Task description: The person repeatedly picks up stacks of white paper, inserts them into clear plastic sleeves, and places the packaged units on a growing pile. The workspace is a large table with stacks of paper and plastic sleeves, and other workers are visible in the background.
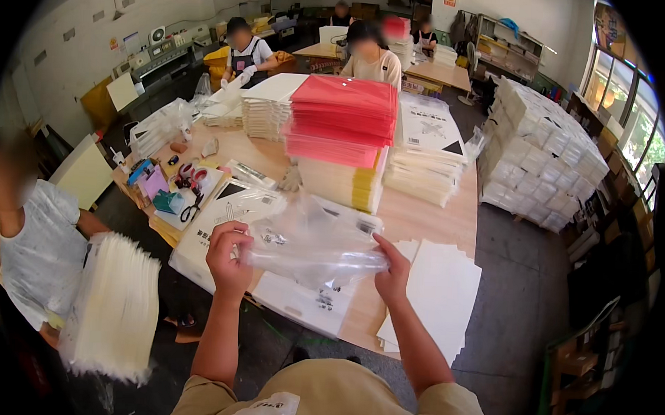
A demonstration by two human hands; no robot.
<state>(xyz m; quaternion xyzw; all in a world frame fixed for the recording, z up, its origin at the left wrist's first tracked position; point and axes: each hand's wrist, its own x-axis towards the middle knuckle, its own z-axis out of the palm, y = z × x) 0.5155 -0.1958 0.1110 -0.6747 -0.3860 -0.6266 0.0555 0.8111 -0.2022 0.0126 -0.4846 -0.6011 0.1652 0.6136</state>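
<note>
A clear plastic bag point(312, 257) is stretched between my two hands above the table's near edge. My left hand point(230, 256) is closed on its left end, and my right hand point(391, 267) pinches the right end. Through the film, printed white packs show beneath, blurred by the plastic. One white printed pack point(299, 302) lies under the bag at the table edge. Loose white sheets point(440, 294) are fanned out beside my right hand. To the left of my left hand rests another printed white pack point(232, 210).
A tall pile of red and clear sleeves point(342, 119) rises mid-table, with stacked white pads point(428, 152) beside it. Scissors point(191, 210) and tape rolls lie at left. A person point(39, 224) carries a thick bundle there. Wrapped stacks point(539, 153) stand on the right floor.
</note>
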